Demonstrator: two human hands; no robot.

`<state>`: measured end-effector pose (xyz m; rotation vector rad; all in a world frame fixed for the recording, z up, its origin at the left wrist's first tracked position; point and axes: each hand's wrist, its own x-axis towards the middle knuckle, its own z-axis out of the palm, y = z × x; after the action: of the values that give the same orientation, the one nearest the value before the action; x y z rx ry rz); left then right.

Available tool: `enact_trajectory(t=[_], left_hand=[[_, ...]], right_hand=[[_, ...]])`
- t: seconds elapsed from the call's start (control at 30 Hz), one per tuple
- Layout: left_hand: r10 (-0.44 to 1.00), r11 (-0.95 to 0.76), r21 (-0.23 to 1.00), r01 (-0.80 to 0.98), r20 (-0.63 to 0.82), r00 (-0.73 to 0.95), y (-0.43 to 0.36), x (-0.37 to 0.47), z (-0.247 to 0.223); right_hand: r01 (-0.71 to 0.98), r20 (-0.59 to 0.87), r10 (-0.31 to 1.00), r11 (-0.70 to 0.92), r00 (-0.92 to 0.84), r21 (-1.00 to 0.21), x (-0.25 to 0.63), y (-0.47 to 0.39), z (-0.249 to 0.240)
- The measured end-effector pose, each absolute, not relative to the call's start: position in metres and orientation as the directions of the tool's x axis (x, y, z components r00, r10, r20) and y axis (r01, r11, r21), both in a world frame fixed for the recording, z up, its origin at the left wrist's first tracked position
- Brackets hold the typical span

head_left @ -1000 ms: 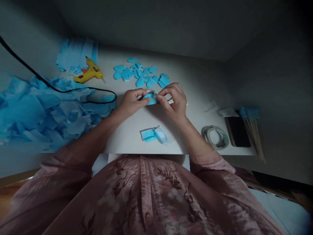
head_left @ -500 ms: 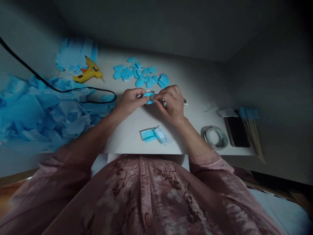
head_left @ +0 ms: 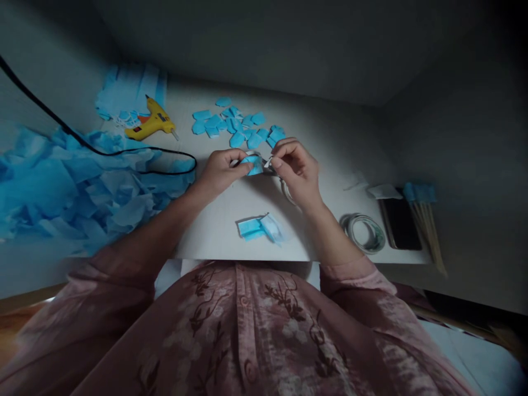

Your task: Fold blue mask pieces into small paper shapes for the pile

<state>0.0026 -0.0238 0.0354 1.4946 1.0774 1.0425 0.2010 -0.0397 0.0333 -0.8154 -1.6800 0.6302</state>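
My left hand (head_left: 225, 169) pinches a small blue piece of fabric (head_left: 253, 165) between thumb and fingers. Just to its right, my right hand (head_left: 297, 168) has thumb and fingertips closed on a small white scrap (head_left: 268, 161). A dark, thin object lies partly hidden between the hands. Beyond them several cut blue pieces (head_left: 236, 139) are scattered on the table. Closer to my body lie blue and white fabric pieces (head_left: 260, 227), partly overlapping.
A yellow glue gun (head_left: 152, 122) rests by stacked masks (head_left: 132, 91); its black cable (head_left: 173, 151) loops left. Blue scraps (head_left: 74, 187) heap at left. At right are tape rolls (head_left: 365, 233), a phone (head_left: 401, 224) and blue-tipped sticks (head_left: 424, 214).
My right hand has moved slightly right, away from the blue piece, with a white scrap now visible at its fingertips. My left hand has stayed in place.
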Motion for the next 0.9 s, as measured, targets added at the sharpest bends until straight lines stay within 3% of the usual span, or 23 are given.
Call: enact_trajectory(t=[0.23, 0.9], left_hand=[[0.961, -0.158, 0.978, 0.136, 0.121, 0.248, -0.0235, 0.0028, 0.0333], [0.962, -0.114, 0.984, 0.136, 0.075, 0.261, -0.0255, 0.0044, 0.036]], right_hand=[[0.15, 0.431, 0.871, 0.471, -0.236, -0.869, 0.2002, -0.04, 0.0337], [0.123, 0.374, 0.899, 0.407, -0.227, -0.905, 0.1993, -0.0377, 0.0296]])
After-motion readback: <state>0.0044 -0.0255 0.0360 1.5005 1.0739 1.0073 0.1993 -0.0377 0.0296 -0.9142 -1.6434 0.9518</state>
